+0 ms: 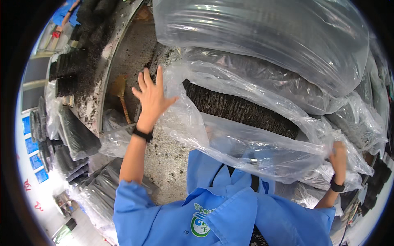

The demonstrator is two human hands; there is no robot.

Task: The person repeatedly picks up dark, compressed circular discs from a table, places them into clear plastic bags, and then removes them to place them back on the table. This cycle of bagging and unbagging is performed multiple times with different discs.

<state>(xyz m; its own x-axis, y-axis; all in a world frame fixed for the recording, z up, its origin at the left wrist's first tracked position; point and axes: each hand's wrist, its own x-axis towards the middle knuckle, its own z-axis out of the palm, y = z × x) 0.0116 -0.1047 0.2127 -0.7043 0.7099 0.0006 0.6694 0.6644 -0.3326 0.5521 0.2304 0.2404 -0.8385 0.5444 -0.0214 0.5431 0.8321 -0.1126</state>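
Observation:
A large clear plastic bag (262, 158) lies spread before me with its mouth pulled wide. Inside its opening is a long dark bundle (242, 108) of what look like thin sheets packed on edge. My left hand (152, 96) is beside the bag's left edge, palm down, fingers spread, with nothing in it. At the bag's right end, my right hand (338, 158) has its fingers closed on the plastic. Both wrists wear dark bands. Just beyond the bundle, a second bag with dark contents (262, 69) lies partly under a big clear plastic bag (266, 33).
A scuffed, crumb-strewn worktop (164, 164) runs under the bags. On it lies a yellow brush (119, 88) with a twisted handle. Past a metal edge, dark sheet stacks (78, 67) stand at left. Filled bags (76, 129) are piled below. Another person's arm (65, 20) shows far left.

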